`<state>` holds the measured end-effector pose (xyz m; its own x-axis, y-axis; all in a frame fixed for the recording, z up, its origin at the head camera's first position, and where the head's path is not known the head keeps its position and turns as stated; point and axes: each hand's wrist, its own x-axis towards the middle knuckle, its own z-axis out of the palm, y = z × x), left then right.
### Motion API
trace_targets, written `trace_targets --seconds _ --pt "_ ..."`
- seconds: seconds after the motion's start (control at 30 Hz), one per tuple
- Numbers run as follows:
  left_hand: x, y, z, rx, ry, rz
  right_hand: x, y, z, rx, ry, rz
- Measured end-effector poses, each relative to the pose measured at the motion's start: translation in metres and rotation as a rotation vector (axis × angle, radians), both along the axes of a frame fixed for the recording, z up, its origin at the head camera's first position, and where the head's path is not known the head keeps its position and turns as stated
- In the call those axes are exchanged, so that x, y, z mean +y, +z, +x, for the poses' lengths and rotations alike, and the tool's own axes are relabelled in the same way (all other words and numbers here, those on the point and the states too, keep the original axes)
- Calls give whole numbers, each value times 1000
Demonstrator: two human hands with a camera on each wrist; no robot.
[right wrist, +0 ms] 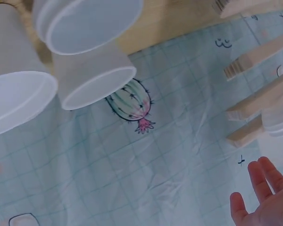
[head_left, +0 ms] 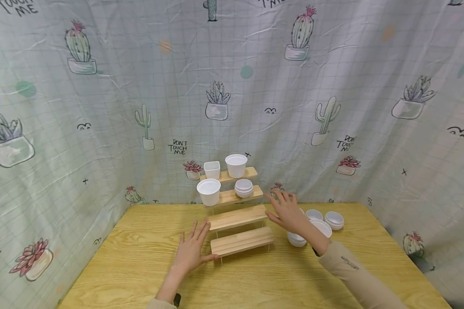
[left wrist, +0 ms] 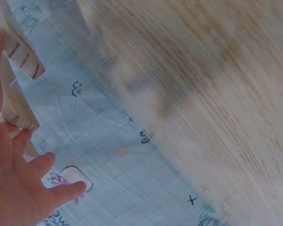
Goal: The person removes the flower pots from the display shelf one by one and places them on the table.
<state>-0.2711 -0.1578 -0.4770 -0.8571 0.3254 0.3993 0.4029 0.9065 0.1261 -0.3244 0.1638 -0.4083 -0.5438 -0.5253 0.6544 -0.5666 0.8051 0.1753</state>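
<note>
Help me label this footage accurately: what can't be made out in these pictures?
Head: the exact number of round white plastic pots on the table's right side; the right hand and forearm cover some.
Left wrist: most of the pale wooden four-tier stand, cut off by the left edge.
Right wrist: much of the right hand, cut off by the right and bottom edges; one pot's base, cut off by the top edge.

pots [head_left: 323, 227] partly behind right wrist [head_left: 313, 236]
</note>
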Motion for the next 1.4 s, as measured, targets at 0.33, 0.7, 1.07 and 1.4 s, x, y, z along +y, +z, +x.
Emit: trace_targets --seconds 0.33,0.7,1.07,1.4 --pt "1 -1 -1 -16 -5 2 -17 11 -7 -22 3 -26" --pt "0 0 0 -12 -1 3 -39 17 -23 -105 -1 -57" --pt "1 1 1 -35 7 5 -57 24 -37 -134 -2 -68" --pt "0 2 1 -34 1 8 -70 23 -46 -136 10 -40"
